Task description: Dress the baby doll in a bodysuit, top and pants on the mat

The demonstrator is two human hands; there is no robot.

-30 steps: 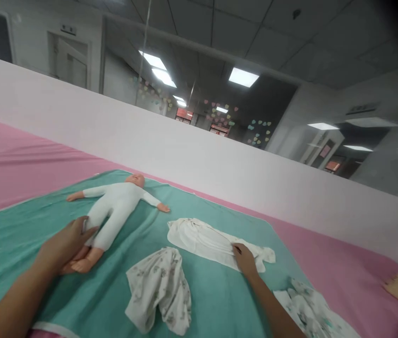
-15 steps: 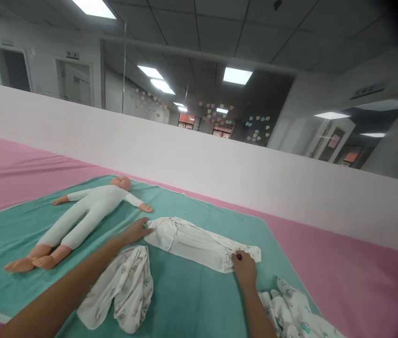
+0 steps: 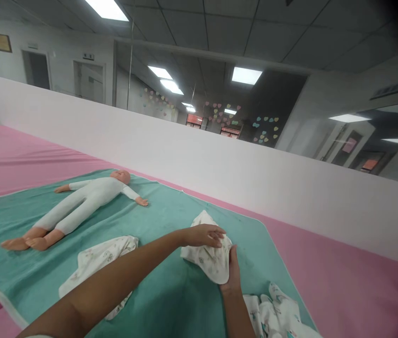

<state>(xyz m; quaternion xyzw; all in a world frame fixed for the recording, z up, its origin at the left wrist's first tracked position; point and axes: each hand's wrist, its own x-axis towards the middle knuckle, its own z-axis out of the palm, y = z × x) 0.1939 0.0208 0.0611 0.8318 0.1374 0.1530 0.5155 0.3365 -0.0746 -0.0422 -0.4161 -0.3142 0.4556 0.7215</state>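
A white baby garment [image 3: 216,268] with a small print is folded into a compact, roughly pointed bundle in the middle. My left hand [image 3: 204,235] lies across its top with the fingers stretched out. Along the bundle's right edge, my right hand [image 3: 233,272] holds it, thumb up and the other fingers mostly hidden behind the cloth. Left of the bundle, partly covered by my left forearm, is another white printed garment [image 3: 96,257].
A baby doll [image 3: 95,195] in a white bodysuit lies on its back at the left of the green sheet [image 3: 163,202]. More printed baby clothes [image 3: 276,312] are heaped at the lower right. Pink matting [image 3: 343,249] surrounds the sheet, and a low white wall [image 3: 191,155] runs behind.
The garment has gone from a long flat strip to a compact bundle. My left hand has moved right across it, and my right hand has turned to hold its right edge.
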